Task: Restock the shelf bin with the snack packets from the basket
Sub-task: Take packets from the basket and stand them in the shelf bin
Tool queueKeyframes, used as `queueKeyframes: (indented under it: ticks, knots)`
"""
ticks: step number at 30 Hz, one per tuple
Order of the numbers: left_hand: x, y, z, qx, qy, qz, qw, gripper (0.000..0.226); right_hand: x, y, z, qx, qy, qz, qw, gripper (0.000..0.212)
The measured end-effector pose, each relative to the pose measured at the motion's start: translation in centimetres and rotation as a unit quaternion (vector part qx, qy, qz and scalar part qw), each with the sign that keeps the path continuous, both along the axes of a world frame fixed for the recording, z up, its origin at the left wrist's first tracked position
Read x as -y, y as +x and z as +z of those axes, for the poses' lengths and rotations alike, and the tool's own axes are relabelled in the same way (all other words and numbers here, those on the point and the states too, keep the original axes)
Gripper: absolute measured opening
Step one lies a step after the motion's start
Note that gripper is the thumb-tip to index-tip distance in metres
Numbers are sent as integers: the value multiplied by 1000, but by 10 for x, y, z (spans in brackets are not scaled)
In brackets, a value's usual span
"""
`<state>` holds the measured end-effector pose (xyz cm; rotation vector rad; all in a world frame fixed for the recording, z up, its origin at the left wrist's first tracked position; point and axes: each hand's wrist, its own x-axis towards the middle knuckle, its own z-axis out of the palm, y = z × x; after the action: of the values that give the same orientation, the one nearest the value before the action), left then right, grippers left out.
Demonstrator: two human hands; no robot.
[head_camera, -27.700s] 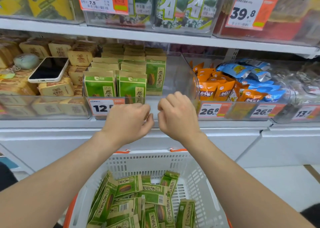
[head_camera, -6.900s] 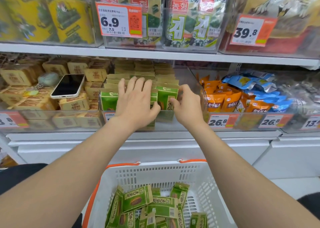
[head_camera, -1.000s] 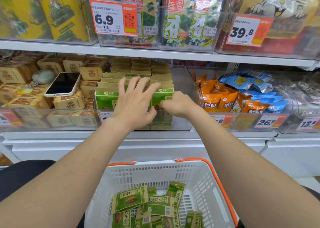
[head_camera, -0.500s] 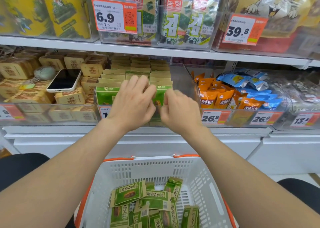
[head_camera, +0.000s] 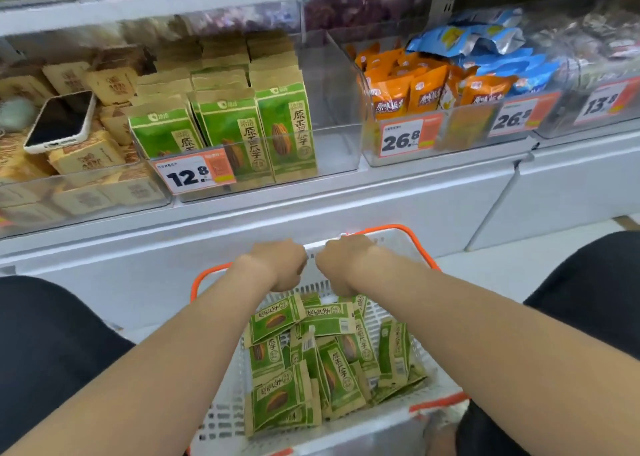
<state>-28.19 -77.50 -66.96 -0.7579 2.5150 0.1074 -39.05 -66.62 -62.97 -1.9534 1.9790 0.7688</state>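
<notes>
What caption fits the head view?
Both hands, left and right, lowered over the basket of green packets, below the part-filled bin.

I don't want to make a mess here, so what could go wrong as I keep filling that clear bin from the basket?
The green packets stand upright at the left of the clear bin, with bare space to their right, so they may topple sideways. The phone rests tilted on the tan boxes beside it; a bump could slide it off. The basket packets lie jumbled, so a grab may drag out extras.
</notes>
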Motion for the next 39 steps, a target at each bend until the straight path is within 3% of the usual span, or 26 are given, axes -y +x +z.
queueKeyframes:
  ticks: [3, 5, 9, 13, 17, 21, 23, 27, 31, 34, 37, 39]
  knots:
    - [-12, 10, -47, 34, 79, 19, 996, 28, -1, 12, -24, 38, 50, -24, 998, 8]
    - [-21, 17, -68, 71, 111, 28, 991, 29, -6, 17, -40, 62, 49, -17, 997, 26]
    - [-40, 27, -86, 146, 152, 11, 977, 46, -14, 24, -65, 62, 37, 0, 997, 29]
    - [-59, 41, -103, 219, 213, -20, 952, 79, -15, 22, -75, 60, 38, 12, 997, 6]
    - [-72, 51, -110, 221, 215, -42, 950, 83, -12, 21, -78, 57, 40, 12, 997, 17]
    - [-73, 63, -122, 195, 195, -42, 960, 98, -10, 25, -75, 69, 45, 16, 996, 6]
    - [-73, 67, -125, 183, 196, -35, 963, 85, -10, 27, -74, 73, 49, 19, 996, 6]
    - [-73, 62, -124, 122, 188, -47, 974, 18, -12, 30, -76, 73, 45, 22, 996, 7]
    - [-58, 63, -119, 55, 220, 4, 974, 10, -15, 29, -76, 71, 52, 24, 996, 9]
    - [-36, 60, -102, -115, 204, 99, 967, 8, -14, 24, -74, 83, 34, -20, 996, 22]
    - [-23, 52, -77, -292, 194, 209, 913, 17, -7, 11, -76, 152, -30, -122, 980, 51]
    - [-20, 48, -62, -400, 211, 293, 842, 12, 0, -1, -75, 250, -51, -212, 943, 67]
